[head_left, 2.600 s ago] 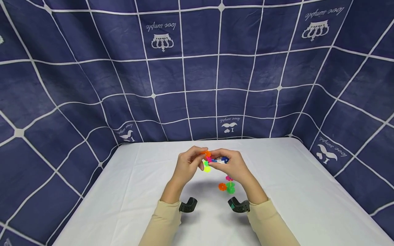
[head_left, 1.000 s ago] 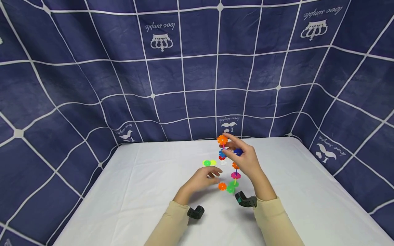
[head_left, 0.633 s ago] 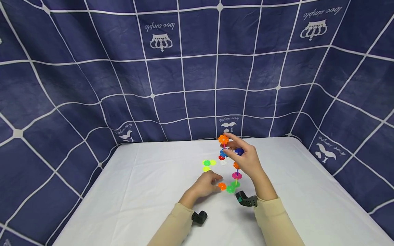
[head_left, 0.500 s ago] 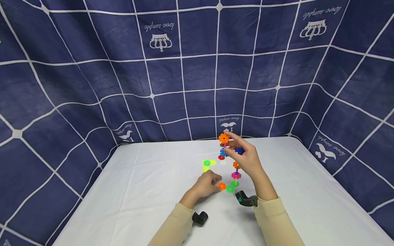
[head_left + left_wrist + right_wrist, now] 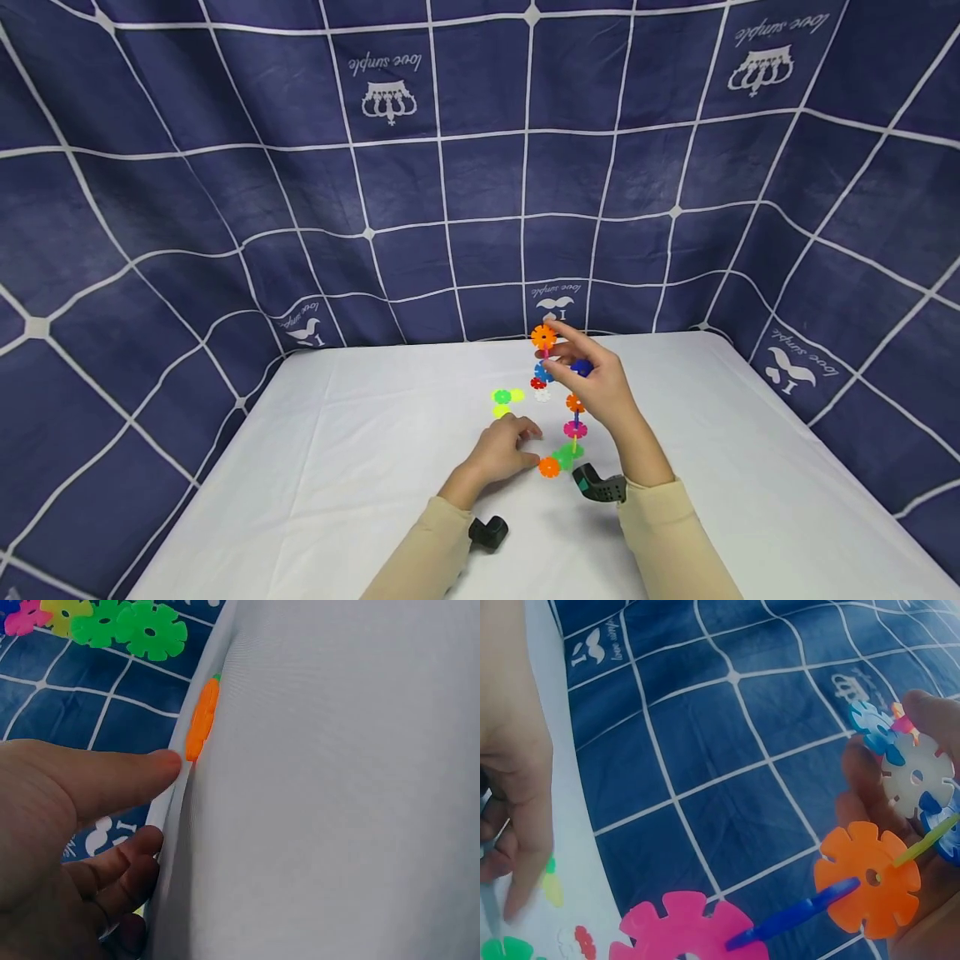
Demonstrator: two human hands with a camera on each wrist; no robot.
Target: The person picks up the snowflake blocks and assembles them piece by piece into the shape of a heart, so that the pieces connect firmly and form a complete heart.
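Note:
My right hand [image 5: 603, 387] grips a hanging chain of slotted plastic snowflake discs, held up off the table. An orange disc [image 5: 543, 337] tops the chain at the fingertips; below the hand come another orange disc [image 5: 575, 403], a pink disc [image 5: 575, 429] and green discs [image 5: 572, 451] at the lower end. White and blue discs lie within the right fingers in the right wrist view. Low over the table, my left hand [image 5: 501, 450] has its fingers loosely bent, with the thumb tip at the edge of a loose orange disc [image 5: 202, 720] lying flat.
Beyond my left hand lie a loose green disc [image 5: 501, 397], two yellow discs [image 5: 517, 395], a red disc [image 5: 537, 383] and a white disc [image 5: 542, 396]. A white cloth covers the table [image 5: 337, 467]; dark blue checked curtains [image 5: 480, 183] enclose its back and sides.
The two hands have parted, the right one lifting the chain. My left hand came down by the loose orange disc, which has shifted right and nearer to me over the last half second.

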